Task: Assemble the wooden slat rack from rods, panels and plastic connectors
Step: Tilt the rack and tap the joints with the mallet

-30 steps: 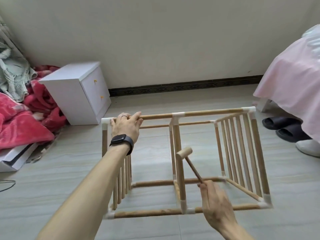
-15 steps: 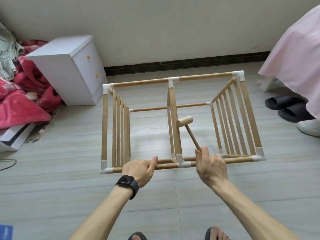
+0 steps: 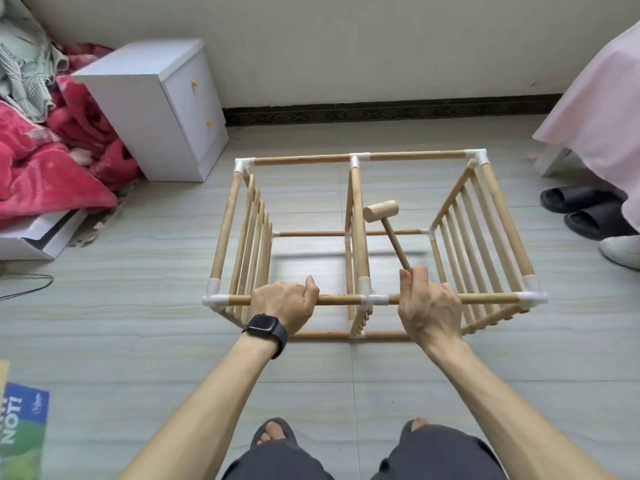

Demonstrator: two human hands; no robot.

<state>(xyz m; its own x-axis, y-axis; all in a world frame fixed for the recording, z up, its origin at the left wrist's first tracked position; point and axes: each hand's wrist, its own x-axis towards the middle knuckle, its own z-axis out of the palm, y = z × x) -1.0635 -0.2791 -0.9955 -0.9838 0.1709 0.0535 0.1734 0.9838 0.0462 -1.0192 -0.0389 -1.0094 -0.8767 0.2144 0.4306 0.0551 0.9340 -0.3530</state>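
The left hand grips the near rod of the rack at 7 o'clock. The right hand, at 5 o'clock, clasps rod and mallet.

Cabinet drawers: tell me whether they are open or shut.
Shut: both drawer fronts of the white cabinet sit flush, nothing pulled out.

I count: rack 1; slat panels 3 (left, middle, right); upper-frame connectors 6; mallet 1; hands 2; far-left cabinet 1; black slippers, right, 2.
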